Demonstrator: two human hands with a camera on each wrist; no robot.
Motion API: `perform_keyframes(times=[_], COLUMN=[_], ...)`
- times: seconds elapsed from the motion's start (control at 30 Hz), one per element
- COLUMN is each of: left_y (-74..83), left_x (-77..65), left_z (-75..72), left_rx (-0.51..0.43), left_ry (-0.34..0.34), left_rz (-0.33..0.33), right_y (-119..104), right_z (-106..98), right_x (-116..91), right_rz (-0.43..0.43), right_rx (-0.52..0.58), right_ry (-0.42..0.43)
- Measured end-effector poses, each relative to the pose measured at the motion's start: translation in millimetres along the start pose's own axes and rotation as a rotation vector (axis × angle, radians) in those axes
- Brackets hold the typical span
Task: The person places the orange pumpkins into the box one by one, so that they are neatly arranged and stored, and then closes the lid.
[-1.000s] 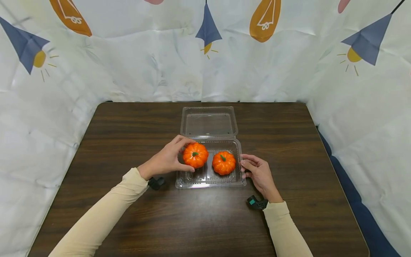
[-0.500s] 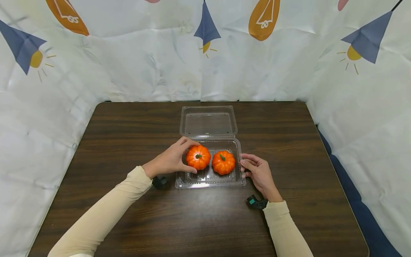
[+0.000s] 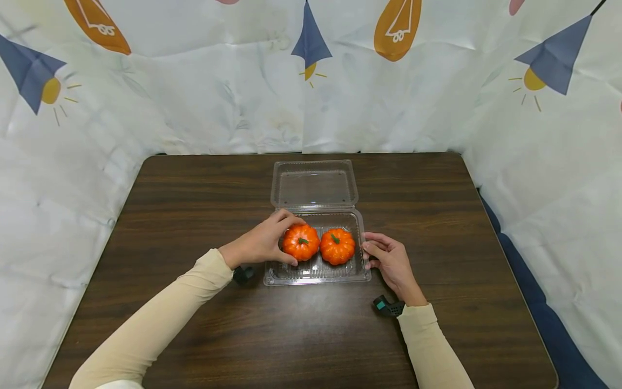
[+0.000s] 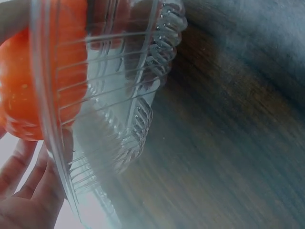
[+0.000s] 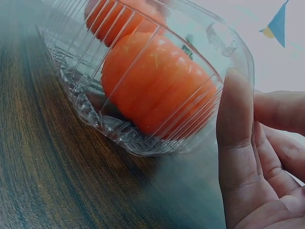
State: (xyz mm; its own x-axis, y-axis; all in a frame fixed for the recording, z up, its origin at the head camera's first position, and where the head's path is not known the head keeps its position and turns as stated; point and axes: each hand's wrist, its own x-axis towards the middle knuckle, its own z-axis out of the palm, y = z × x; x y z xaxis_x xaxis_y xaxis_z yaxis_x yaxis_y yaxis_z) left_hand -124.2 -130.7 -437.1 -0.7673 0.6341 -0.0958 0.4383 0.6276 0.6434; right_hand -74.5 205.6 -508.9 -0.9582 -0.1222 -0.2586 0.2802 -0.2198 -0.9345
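Frame centre: left hand (image 3: pixel 262 239) grips glossy orange ribbed pumpkin (image 3: pixel 302 243) | Right of centre: right hand (image 3: pixel 394 263) pinches clear plastic box (image 3: pixel 318 281) (seemingly for keeping it steady)

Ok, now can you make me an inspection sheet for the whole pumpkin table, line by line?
Surface: dark wood-grain table.
Job's things: left pumpkin and right pumpkin, orange with green stems, side by side within the clear container; lid open behind. Whether the left one rests on the bottom is unclear.
Clutter: nothing seen.
Grip: left hand holds the left pumpkin; right hand holds the container's right edge.
Cables: nothing seen.
Surroundings: white sheeting printed with lamps.
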Motion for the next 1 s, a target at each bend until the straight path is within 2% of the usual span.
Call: perform_keyframes(times=[0.17, 0.63, 0.83, 1.0], left_y=[0.9, -2.5, -3.6, -6.2], left_x=[3.2, 15.1, 17.9, 17.4], left_z=[-2.0, -5.1, -5.1, -7.2], left_rx=[0.045, 0.078, 0.060, 0.012], left_ry=[-0.047, -0.216, -0.245, -0.238], left_rz=[0.016, 0.004, 0.013, 0.012], right_y=[0, -2, -2, -2], right_z=[0, 1, 1, 1], right_x=[0, 0, 0, 0], right_rz=[-0.006, -0.001, 0.005, 0.012], right_rx=[0.009, 0.009, 0.002, -0.004], right_ry=[-0.007, -0.014, -0.012, -0.001])
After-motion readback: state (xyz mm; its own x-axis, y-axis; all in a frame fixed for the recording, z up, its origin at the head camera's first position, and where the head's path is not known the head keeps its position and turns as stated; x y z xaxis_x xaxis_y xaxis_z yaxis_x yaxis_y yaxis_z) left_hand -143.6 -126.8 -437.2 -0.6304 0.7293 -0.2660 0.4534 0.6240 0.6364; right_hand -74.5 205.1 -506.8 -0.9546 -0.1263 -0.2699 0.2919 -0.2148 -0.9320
